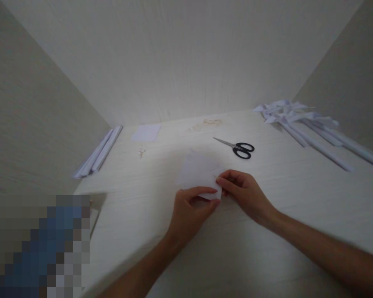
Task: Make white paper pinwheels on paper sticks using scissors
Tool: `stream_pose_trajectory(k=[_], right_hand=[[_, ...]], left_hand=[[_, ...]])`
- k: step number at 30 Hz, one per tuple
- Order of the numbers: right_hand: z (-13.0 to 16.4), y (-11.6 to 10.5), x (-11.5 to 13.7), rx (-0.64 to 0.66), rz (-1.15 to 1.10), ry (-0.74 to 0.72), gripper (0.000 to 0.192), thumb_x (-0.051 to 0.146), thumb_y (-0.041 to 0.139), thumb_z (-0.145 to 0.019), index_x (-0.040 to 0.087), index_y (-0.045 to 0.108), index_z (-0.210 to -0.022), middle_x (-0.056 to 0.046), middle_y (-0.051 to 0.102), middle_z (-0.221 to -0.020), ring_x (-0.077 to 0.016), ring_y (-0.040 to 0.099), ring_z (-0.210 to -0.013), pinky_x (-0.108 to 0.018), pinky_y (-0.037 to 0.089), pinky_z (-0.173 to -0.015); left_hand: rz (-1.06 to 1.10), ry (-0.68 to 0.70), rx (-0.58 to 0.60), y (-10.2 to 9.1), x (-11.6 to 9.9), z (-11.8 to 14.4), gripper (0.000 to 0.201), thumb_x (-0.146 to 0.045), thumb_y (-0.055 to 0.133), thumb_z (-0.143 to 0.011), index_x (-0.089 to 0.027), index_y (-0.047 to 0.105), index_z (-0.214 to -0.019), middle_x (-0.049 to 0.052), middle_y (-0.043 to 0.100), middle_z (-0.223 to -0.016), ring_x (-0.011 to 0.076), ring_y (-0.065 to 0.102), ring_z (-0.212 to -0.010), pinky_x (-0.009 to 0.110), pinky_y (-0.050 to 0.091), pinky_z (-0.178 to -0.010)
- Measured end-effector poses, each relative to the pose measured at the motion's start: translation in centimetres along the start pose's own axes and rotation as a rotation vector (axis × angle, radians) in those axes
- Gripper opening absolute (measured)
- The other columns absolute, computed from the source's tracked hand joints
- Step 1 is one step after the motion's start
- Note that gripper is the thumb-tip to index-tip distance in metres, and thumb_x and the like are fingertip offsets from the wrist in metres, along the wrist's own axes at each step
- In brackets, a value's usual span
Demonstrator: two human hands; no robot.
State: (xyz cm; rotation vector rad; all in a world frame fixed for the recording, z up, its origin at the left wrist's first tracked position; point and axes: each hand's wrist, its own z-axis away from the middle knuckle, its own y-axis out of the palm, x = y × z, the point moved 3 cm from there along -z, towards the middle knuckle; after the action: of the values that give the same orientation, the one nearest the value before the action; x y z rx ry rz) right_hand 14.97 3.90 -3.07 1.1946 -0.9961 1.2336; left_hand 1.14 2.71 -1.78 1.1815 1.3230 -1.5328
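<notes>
Head view, looking down on a pale table (298,198): the left hand (188,213) and right hand (245,194) both pinch the near corner of a white paper sheet (197,169) lying flat at mid-table. Its edges fade into the bright surface. Black-handled scissors (239,148) lie just beyond, untouched. Folded paper pinwheels on sticks (301,120) lie far right, rolled paper sticks (99,153) far left. A pixelated patch hides the lower-left corner.
</notes>
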Motion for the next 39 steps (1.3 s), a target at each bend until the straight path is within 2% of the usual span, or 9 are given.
stream_pose_trajectory(k=[4, 13, 20, 23, 27, 32, 39], right_hand=[[-0.2, -0.2, -0.2, -0.008, -0.041, 0.014, 0.014, 0.027, 0.063, -0.068, 0.014, 0.058, -0.064, 0.004, 0.052, -0.053, -0.0061, 0.044, -0.048, -0.02, 0.034, -0.048], [0.0, -0.1, -0.2, 0.015, 0.004, 0.008, 0.016, 0.029, 0.062, -0.069, 0.014, 0.058, -0.066, 0.005, 0.052, -0.049, -0.0057, 0.044, -0.045, -0.019, 0.034, -0.045], [0.1, 0.0, -0.1, 0.025, 0.097, -0.051, 0.016, 0.031, 0.061, -0.071, 0.016, 0.057, -0.068, 0.004, 0.053, -0.05, -0.0079, 0.048, -0.046, -0.021, 0.038, -0.047], [0.4, 0.2, 0.2, 0.05, 0.127, -0.094, 0.015, 0.031, 0.057, -0.074, 0.017, 0.054, -0.07, 0.003, 0.055, -0.052, -0.0085, 0.05, -0.046, -0.021, 0.04, -0.046], [1.3, 0.4, 0.6, 0.013, 0.288, -0.209, 0.012, 0.029, 0.055, -0.075, 0.017, 0.056, -0.071, 0.002, 0.056, -0.056, -0.0083, 0.05, -0.046, -0.02, 0.04, -0.044], [2.1, 0.6, 1.1, -0.041, 0.572, -0.391, 0.013, 0.025, 0.054, -0.076, 0.017, 0.061, -0.069, 0.001, 0.058, -0.054, -0.0097, 0.051, -0.047, -0.02, 0.039, -0.044], [1.9, 0.7, 1.0, -0.047, 0.602, -0.361, 0.014, 0.025, 0.053, -0.076, 0.018, 0.063, -0.07, 0.0, 0.06, -0.054, -0.0099, 0.051, -0.043, -0.02, 0.04, -0.042]], left_hand=[[-0.04, 0.046, 0.03, 0.2, -0.2, 0.1, 0.019, -0.013, 0.063, -0.058, -0.016, 0.07, -0.075, 0.003, 0.07, -0.066, 0.0138, 0.064, -0.056, 0.02, 0.051, -0.056], [-0.055, 0.048, -0.003, 0.3, 0.0, -0.1, 0.02, -0.01, 0.057, -0.059, -0.016, 0.07, -0.073, 0.001, 0.069, -0.064, 0.0111, 0.06, -0.052, 0.018, 0.048, -0.05], [0.025, -0.035, -0.043, 0.1, 0.0, -0.3, 0.008, -0.018, 0.067, -0.057, -0.017, 0.069, -0.064, 0.001, 0.067, -0.059, 0.0113, 0.057, -0.046, 0.019, 0.046, -0.044], [0.117, -0.09, -0.126, -0.3, 0.0, -0.5, 0.004, -0.019, 0.069, -0.056, -0.016, 0.068, -0.059, 0.001, 0.068, -0.059, 0.012, 0.06, -0.051, 0.02, 0.048, -0.049], [0.175, -0.171, -0.267, -0.9, 0.3, -0.7, 0.01, -0.021, 0.07, -0.056, -0.014, 0.068, -0.062, 0.0, 0.066, -0.055, 0.0117, 0.06, -0.053, 0.021, 0.049, -0.054], [0.231, -0.203, -0.289, -0.8, 0.3, -0.6, 0.01, -0.021, 0.069, -0.058, -0.014, 0.068, -0.065, 0.0, 0.066, -0.056, 0.0111, 0.06, -0.051, 0.021, 0.05, -0.054], [0.225, -0.176, -0.283, -0.5, 0.0, -0.5, 0.006, -0.018, 0.069, -0.056, -0.014, 0.068, -0.06, 0.001, 0.067, -0.064, 0.0103, 0.06, -0.049, 0.022, 0.053, -0.053]])
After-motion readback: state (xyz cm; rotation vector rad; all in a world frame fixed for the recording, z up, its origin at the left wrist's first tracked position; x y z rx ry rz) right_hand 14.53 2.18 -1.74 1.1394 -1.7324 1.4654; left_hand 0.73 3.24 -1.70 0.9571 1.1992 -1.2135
